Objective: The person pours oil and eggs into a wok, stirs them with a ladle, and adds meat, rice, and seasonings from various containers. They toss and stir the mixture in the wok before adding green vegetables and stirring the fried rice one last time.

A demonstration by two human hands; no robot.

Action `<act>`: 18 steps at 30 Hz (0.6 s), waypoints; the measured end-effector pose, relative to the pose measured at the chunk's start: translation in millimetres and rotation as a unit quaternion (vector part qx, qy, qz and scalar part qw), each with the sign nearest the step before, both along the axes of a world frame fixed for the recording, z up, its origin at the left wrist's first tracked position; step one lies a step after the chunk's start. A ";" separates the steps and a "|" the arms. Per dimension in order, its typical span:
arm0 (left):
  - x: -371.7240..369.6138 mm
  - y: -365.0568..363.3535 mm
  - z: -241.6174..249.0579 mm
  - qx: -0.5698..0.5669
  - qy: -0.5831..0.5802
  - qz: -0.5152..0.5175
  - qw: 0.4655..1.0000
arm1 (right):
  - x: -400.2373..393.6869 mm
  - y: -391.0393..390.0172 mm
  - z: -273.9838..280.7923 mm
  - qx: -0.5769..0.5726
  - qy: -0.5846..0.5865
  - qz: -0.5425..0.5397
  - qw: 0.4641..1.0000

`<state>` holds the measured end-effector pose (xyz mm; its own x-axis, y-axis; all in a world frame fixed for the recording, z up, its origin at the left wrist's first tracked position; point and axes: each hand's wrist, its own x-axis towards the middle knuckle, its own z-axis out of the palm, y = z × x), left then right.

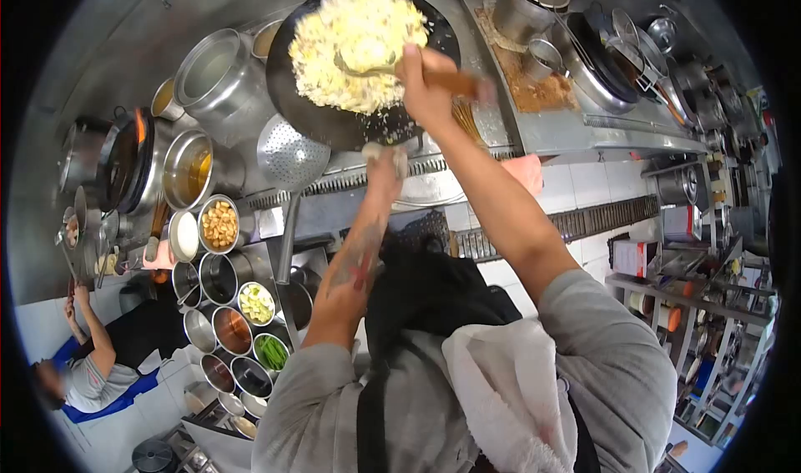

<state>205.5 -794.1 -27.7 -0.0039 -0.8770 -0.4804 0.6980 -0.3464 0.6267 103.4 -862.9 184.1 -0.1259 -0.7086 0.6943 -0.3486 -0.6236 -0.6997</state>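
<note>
A dark wok [292, 106] holds a heap of yellow-white egg fried rice [359, 39], with loose grains scattered on its near side. My right hand [427, 89] is closed around the wooden handle of a metal ladle [367, 70], whose head is in the rice and partly hidden by it. At the wok's near edge my left hand [384, 171] is closed on the wok, with a pale cloth [395, 159] at the fingers. Just left of the wok lies a large perforated skimmer [292, 154], its handle toward me.
Metal pots [210, 71] stand left of the wok. Nearer are bowls of golden cubes [219, 223], chopped pale vegetables [256, 303] and greens [270, 352]. At lower left a co-worker [100, 373] works. Stacked pans [596, 72] sit at right; shelves [692, 298] stand beyond.
</note>
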 end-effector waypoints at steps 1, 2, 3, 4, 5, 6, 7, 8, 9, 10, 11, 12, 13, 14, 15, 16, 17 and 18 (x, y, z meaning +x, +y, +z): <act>-9.7 34.2 -2.3 -0.001 -0.014 0.056 0.998 | -5.2 30.5 4.7 0.042 -0.067 0.056 0.995; -18.9 57.6 1.4 -0.013 -0.026 0.114 0.993 | -10.7 41.5 18.2 0.031 -0.042 0.046 0.998; -16.9 64.4 27.2 0.010 -0.005 0.104 0.994 | -13.2 40.3 44.3 0.058 -0.053 0.042 0.996; -14.9 71.3 53.9 0.034 0.017 0.096 0.995 | -15.6 39.2 70.3 0.085 -0.063 0.039 0.994; -8.8 63.0 87.4 0.040 0.053 0.104 0.992 | -15.4 32.0 101.9 0.153 -0.110 0.043 0.981; 7.1 34.0 101.6 0.016 0.071 0.035 0.997 | -16.1 9.5 110.3 0.129 -0.135 0.061 0.981; 3.5 1.0 153.2 0.087 0.057 0.075 0.992 | -5.9 -14.0 105.5 0.115 -0.176 0.040 0.977; 3.9 -19.9 155.8 0.058 0.000 0.028 0.998 | 2.3 -36.4 80.4 0.094 -0.178 -0.006 0.980; 1.9 -24.6 132.3 0.057 0.002 0.027 0.998 | 6.4 -48.6 42.9 0.073 -0.179 -0.050 0.980; 1.0 -26.3 84.6 0.059 -0.050 0.013 0.997 | 5.1 -42.1 -0.2 0.062 -0.189 -0.017 0.980; -2.4 -16.5 52.9 0.053 -0.042 0.017 0.998 | 2.8 -26.8 -28.2 0.054 -0.200 0.013 0.978; -5.8 -6.8 21.3 0.047 -0.034 0.020 0.998 | -1.4 12.1 -26.0 0.068 -0.164 0.024 0.984; -13.0 18.1 22.4 0.044 -0.053 0.025 0.997 | -7.9 48.9 -16.4 0.081 -0.126 0.037 0.988; -18.6 44.3 25.5 0.043 -0.072 0.032 0.996 | -16.9 57.1 3.3 0.086 -0.062 0.015 0.994; -21.3 59.0 36.1 0.064 -0.036 0.055 0.996 | -22.4 60.0 32.7 0.092 0.001 -0.008 0.996; -19.8 56.8 73.8 0.069 -0.005 0.044 0.997 | -20.8 58.1 77.5 0.090 0.014 -0.027 0.995; -15.2 55.9 119.1 0.074 0.027 0.034 0.996 | -19.1 45.2 111.2 0.170 -0.052 0.002 0.984; -4.5 31.1 150.7 0.086 0.043 0.032 0.995 | -19.6 31.3 139.3 0.212 -0.049 0.016 0.976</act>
